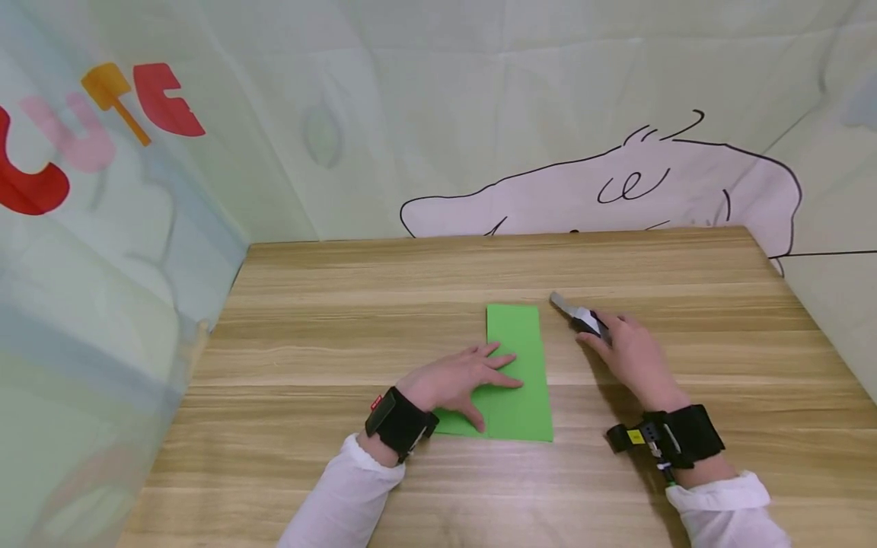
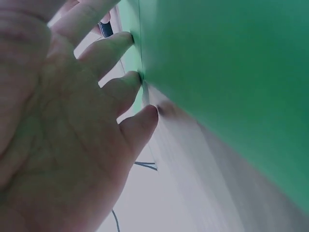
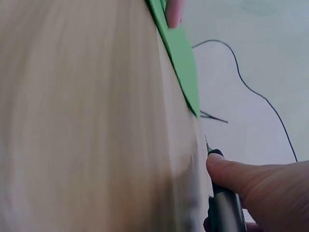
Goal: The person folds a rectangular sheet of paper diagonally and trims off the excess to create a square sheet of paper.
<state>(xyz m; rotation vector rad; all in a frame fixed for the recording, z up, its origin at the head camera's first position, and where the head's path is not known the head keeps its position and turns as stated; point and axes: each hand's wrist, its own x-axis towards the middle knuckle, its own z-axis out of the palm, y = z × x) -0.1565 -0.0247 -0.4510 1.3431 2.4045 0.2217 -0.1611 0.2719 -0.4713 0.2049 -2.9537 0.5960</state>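
Note:
A green sheet of paper [image 1: 521,342] lies on the wooden table, with a line running down it. My left hand [image 1: 460,380] rests on the sheet with its fingers spread, covering part of its left side. In the left wrist view the fingertips touch down along the green sheet [image 2: 227,72]. To the right of the paper, my right hand [image 1: 636,359] grips a utility knife [image 1: 584,318] whose blade is out and points away to the upper left. The right wrist view shows the thumb on the knife [image 3: 228,209], apart from the paper.
The wooden table [image 1: 329,304] extends around the paper on every side. A printed cloth [image 1: 384,114] with a cartoon drawing hangs behind the table and along its left. Black straps with small cameras are worn on both wrists.

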